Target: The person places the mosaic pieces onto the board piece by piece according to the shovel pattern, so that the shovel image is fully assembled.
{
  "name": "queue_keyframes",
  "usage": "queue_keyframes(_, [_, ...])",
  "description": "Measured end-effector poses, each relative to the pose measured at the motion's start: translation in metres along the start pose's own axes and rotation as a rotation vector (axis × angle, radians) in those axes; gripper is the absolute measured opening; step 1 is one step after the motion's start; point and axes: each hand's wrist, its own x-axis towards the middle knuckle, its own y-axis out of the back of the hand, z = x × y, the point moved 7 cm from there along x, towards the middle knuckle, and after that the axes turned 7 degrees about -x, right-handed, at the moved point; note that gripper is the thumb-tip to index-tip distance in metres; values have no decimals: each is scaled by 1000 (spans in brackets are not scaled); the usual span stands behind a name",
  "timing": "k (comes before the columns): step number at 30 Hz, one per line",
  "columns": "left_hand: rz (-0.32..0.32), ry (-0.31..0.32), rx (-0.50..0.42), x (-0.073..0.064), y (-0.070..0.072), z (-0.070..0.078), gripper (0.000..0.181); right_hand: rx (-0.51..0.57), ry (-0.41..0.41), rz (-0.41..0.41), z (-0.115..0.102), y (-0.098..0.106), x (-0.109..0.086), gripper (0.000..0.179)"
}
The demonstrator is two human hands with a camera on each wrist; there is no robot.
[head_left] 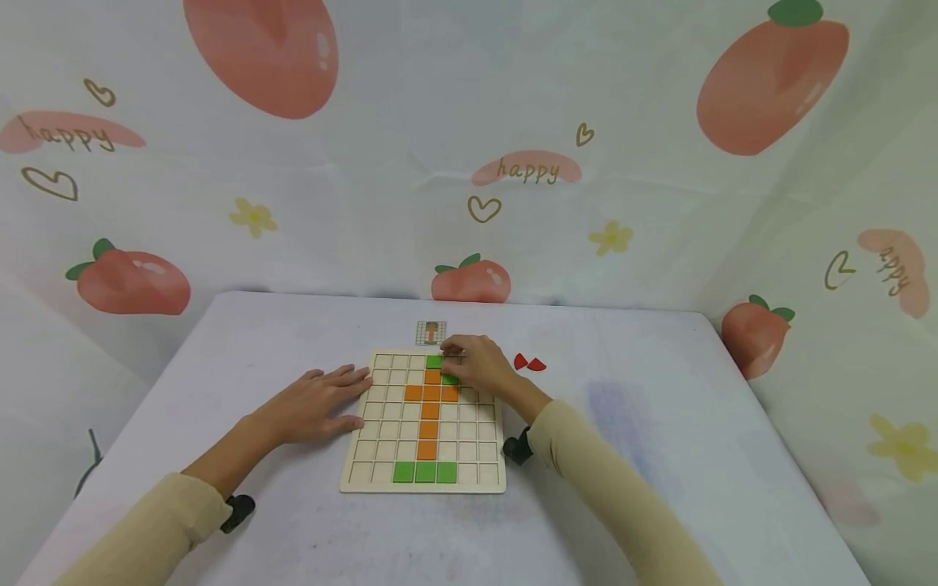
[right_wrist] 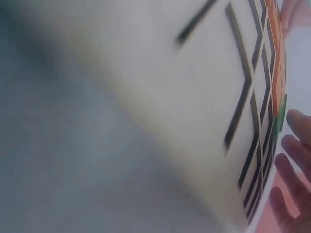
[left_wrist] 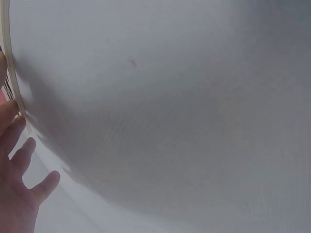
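Observation:
A pale wooden grid board (head_left: pixel 366 456) lies on the table. Orange tiles (head_left: pixel 430 410) form a cross on it, with a row of green tiles (head_left: pixel 425 472) near its front edge. Another green tile (head_left: pixel 435 361) sits in the back row, and a further one shows partly under the right hand. My left hand (head_left: pixel 315 407) rests at the board's left edge, fingers spread and fingertips touching the rim. My right hand (head_left: pixel 476 364) is over the back right of the board, fingers bent loosely beside the green tiles. No held piece is visible there.
Behind the board lies a small pattern card (head_left: pixel 431 333). Two red wedge-shaped pieces (head_left: pixel 529 363) lie right of the right hand. The white table (head_left: pixel 645 505) meets a printed cloth backdrop (head_left: pixel 396 203). Dark wrist devices (head_left: pixel 238 513) sit below both wrists.

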Motion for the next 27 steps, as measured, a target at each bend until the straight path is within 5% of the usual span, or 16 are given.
queue_keyframes(15, [-5,5,11,2,1,0,70,-43,36,-69,34,44,-56,36])
queue_keyframes(27, [-11,12,10,0,1,1,71,-57,69,-106,65,52,-102,41])
